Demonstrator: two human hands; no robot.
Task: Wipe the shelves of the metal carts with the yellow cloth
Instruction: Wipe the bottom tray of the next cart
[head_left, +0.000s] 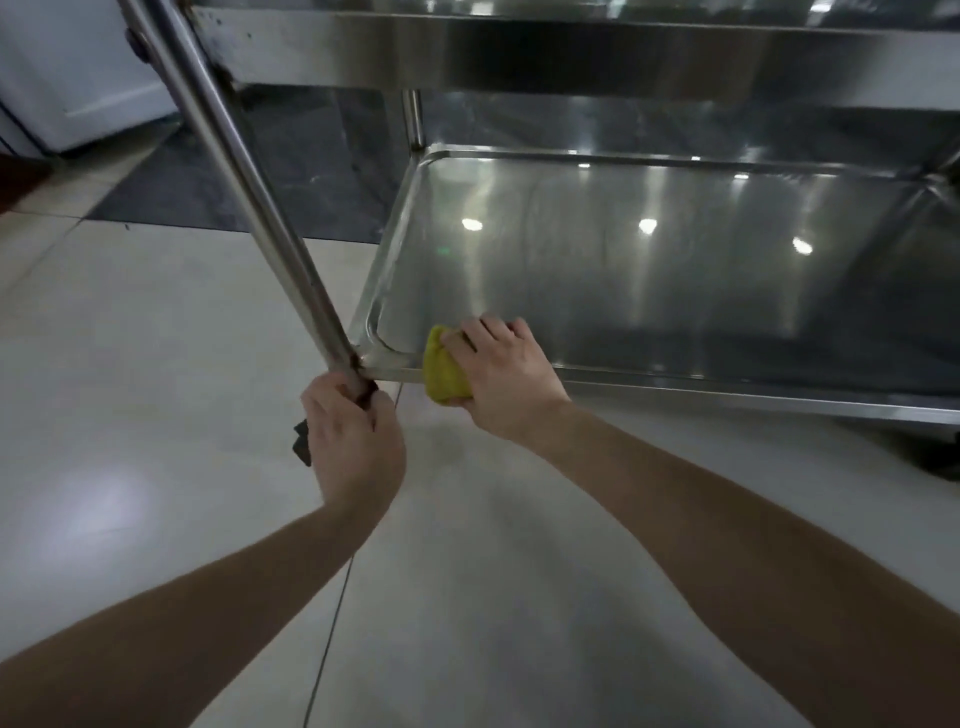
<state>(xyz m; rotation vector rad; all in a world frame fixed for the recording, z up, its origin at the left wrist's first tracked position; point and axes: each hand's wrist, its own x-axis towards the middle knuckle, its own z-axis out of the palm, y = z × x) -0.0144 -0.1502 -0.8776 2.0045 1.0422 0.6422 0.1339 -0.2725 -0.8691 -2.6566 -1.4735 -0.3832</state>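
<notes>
The right hand (501, 376) grips the cloth (441, 371) on the near rim of the bottom shelf (649, 270), at its near-left corner. The left hand (353, 436) clasps the cart leg (249, 192) just left of it. The shelf's long axis runs right, so the unwiped stretch likely lies right and far of the cloth.

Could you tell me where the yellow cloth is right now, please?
In the head view, the yellow cloth is gripped by the right hand on the bottom shelf's front rim, near its left corner by the cart leg.
</notes>
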